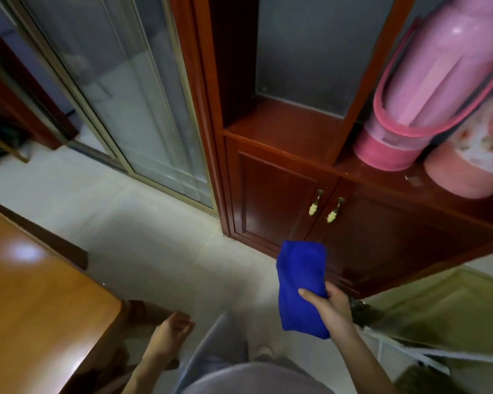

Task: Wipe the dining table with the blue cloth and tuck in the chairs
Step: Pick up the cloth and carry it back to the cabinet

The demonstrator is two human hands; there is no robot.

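Preparation is the step in hand, as I judge it: the bright blue folded cloth [300, 285] hangs in the air well to the right of the glossy orange-brown wooden dining table [40, 294], apart from it, and no wiping has begun. The right hand [329, 309] grips the cloth at its lower right edge, thumb across the front and fingers curled behind. The left hand [171, 334] hangs just beside the table's near right corner, fingers loosely curled and holding nothing. A dark brown shape [143, 308] sits under that corner; whether it is a chair I cannot tell.

Across the pale tiled floor [168, 237] from the table, farther right than the cloth, stands a red-brown wooden cabinet [282, 194] with two brass-handled doors. On its ledge a tall pink plastic thermos flask [427, 89] stands beside a flowered pink flask [467, 169]. Beyond the table's far side runs a sliding glass door [125, 95].

The next move probably calls for turning left toward the table, laying the cloth flat on its top and pressing down before sweeping. The chairs come afterwards.
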